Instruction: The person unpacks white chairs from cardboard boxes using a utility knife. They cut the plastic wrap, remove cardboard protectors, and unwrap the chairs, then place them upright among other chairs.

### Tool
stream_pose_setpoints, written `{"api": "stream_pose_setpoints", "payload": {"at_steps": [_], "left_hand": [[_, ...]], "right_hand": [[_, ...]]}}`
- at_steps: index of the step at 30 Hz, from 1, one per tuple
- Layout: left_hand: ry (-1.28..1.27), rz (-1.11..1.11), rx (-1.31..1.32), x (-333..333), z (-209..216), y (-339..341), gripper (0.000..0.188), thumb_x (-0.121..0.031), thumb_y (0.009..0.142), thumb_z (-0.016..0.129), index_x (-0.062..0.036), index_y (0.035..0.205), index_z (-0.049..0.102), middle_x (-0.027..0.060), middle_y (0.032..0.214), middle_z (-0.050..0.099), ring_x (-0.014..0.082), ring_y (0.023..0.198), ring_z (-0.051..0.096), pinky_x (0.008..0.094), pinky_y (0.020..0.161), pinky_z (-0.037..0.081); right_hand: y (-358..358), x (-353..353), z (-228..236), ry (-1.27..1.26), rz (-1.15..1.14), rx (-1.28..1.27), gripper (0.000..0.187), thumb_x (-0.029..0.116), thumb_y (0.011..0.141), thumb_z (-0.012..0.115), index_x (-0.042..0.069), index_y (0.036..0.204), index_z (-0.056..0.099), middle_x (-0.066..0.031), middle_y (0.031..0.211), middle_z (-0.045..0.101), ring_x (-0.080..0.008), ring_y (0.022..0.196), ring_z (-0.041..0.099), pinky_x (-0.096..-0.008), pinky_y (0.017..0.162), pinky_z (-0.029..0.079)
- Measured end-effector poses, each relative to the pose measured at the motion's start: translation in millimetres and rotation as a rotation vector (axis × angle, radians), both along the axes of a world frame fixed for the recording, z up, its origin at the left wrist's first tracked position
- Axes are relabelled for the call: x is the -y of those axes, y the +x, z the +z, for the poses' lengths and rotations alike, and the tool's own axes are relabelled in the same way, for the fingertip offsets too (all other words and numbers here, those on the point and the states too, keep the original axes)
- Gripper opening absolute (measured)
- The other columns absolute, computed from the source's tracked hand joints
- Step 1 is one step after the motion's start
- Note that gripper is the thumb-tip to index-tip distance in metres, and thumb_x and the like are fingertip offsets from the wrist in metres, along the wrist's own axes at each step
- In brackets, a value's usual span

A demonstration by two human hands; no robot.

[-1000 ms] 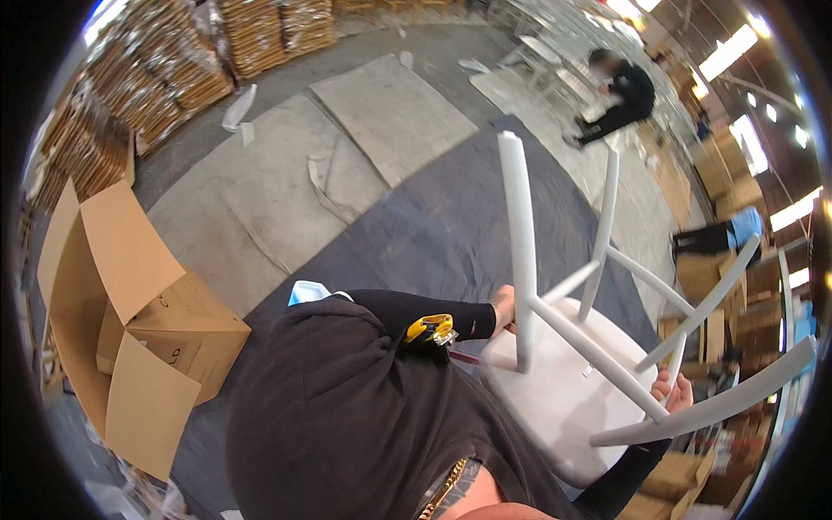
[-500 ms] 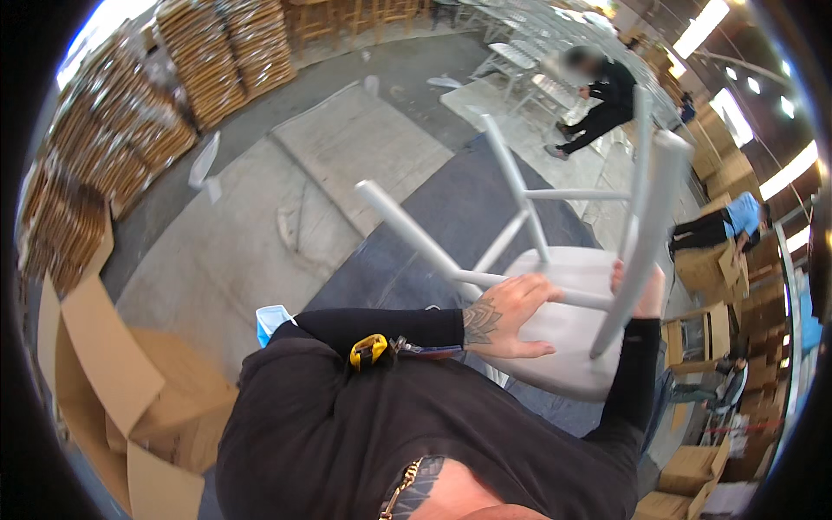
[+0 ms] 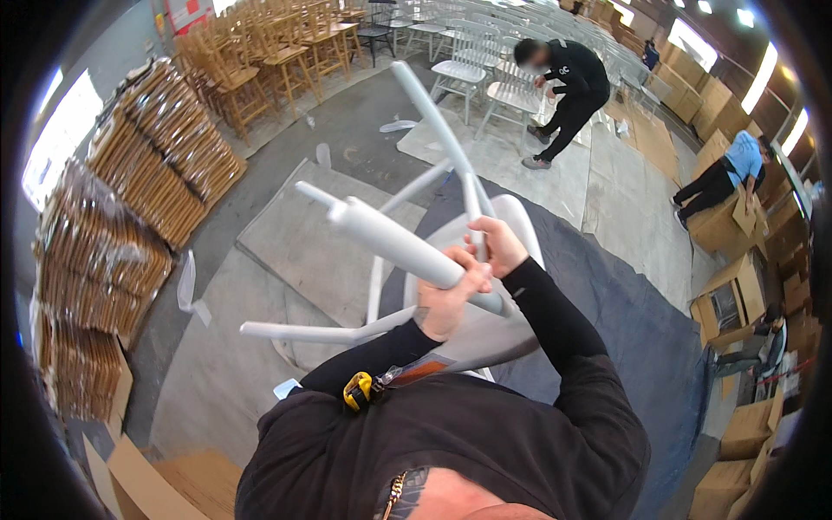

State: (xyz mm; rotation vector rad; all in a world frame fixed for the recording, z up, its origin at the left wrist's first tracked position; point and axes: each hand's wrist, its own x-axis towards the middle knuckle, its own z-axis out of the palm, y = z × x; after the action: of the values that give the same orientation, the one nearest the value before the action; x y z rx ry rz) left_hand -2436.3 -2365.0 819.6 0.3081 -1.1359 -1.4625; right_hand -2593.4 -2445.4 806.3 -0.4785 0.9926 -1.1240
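Note:
A pale grey wooden chair (image 3: 496, 336) is upturned in front of me, its legs pointing up and to the left. My left hand (image 3: 449, 296) is wrapped round the thick near leg, whose end juts toward the upper left. Close beside it, my right hand (image 3: 497, 246) is closed round another leg that rises toward the far side. The chair's seat lies behind and below my hands, partly hidden by them and by my right forearm.
A dark blue mat (image 3: 624, 334) covers the floor below. Shrink-wrapped wooden stacks (image 3: 104, 269) stand left, an open carton (image 3: 139, 481) near left. Wooden stools (image 3: 286, 56) and white chairs (image 3: 464, 65) fill the back. One person (image 3: 572, 82) bends ahead; another (image 3: 737, 169) works among cartons (image 3: 724, 199) at right.
The chair has turned, its legs swinging left. My left hand, earlier spread on a bar, now grips a leg. My right hand has moved left, close to it. The view has shifted.

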Motion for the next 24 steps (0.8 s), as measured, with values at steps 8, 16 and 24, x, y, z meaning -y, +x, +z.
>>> {"api": "stream_pose_setpoints", "payload": {"at_steps": [8,16,24], "left_hand": [[0.020,0.092,-0.128,232.0,49.8,81.1,0.010,-0.002,0.082,0.063,-0.0019,0.079,0.053,0.0081,0.063,0.056,0.0203,0.059,0.058,0.0402,0.071,0.051],[-0.140,0.356,0.002,429.5,103.6,176.7,0.013,-0.012,0.085,0.058,-0.0084,0.077,0.048,0.0044,0.063,0.049,0.0195,0.059,0.052,0.0397,0.070,0.046],[-0.178,0.292,0.040,575.3,182.2,189.0,0.015,-0.014,0.089,0.055,-0.0097,0.077,0.046,0.0041,0.069,0.046,0.0178,0.070,0.047,0.0388,0.080,0.039]], "right_hand": [[93.6,243.2,12.8,-0.137,0.231,0.091,0.036,0.016,0.083,0.067,0.002,0.110,0.048,-0.0106,0.086,0.059,-0.0191,0.071,0.061,-0.0334,0.062,0.052],[9.7,418.0,48.9,-0.691,-0.175,-0.610,0.041,0.018,0.093,0.061,0.004,0.131,0.055,-0.0095,0.106,0.068,-0.0151,0.086,0.067,-0.0291,0.072,0.055],[-163.5,449.7,-219.7,0.291,-0.391,-0.840,0.051,0.034,0.080,0.070,-0.003,0.114,0.058,-0.0073,0.074,0.061,-0.0175,0.056,0.058,-0.0355,0.046,0.048]]}}
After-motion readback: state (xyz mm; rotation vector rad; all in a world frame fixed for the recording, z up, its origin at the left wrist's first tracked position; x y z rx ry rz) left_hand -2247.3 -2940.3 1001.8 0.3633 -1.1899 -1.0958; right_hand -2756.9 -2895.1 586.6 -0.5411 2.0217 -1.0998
